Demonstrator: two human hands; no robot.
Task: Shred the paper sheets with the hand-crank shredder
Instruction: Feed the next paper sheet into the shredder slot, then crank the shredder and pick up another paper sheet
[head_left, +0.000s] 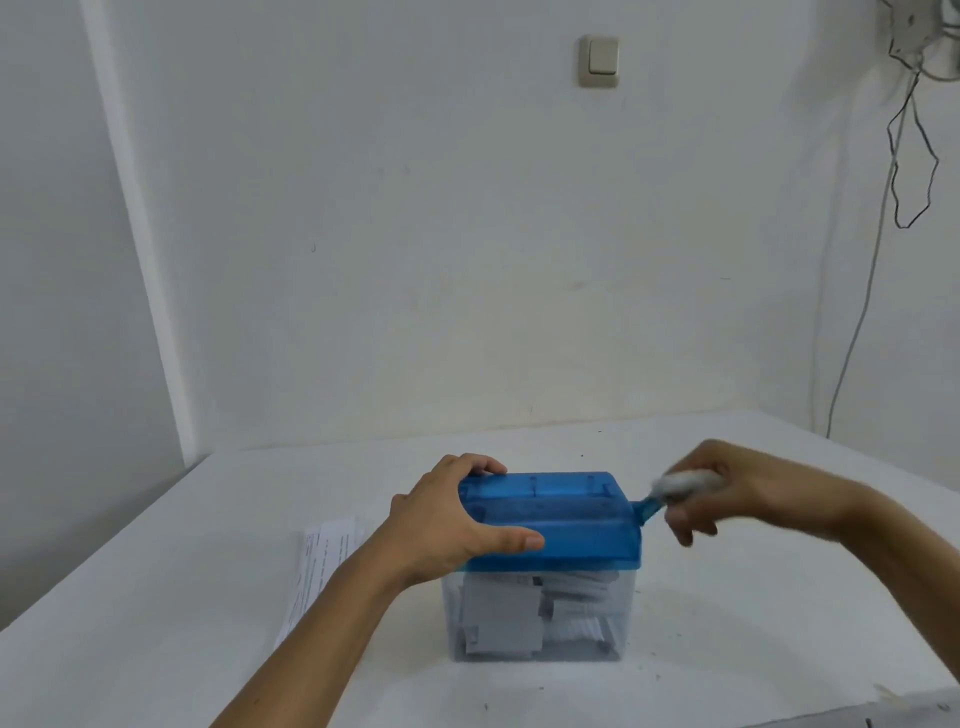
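Gripping the blue shredder (550, 519) lid with our left hand (447, 514), thumb and fingers clamped round it, our right hand (727, 493) curls around the white crank handle (685, 483); paper sheets (322, 561) lie on the surface (156, 597).

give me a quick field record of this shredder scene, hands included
left hand: grips the left end of the blue lid
right hand: holds the white crank handle, blurred
clear bin: under the lid, paper pieces inside
paper sheets: flat on the table, left of the bin, partly behind the left forearm
wall: light switch, cables at right
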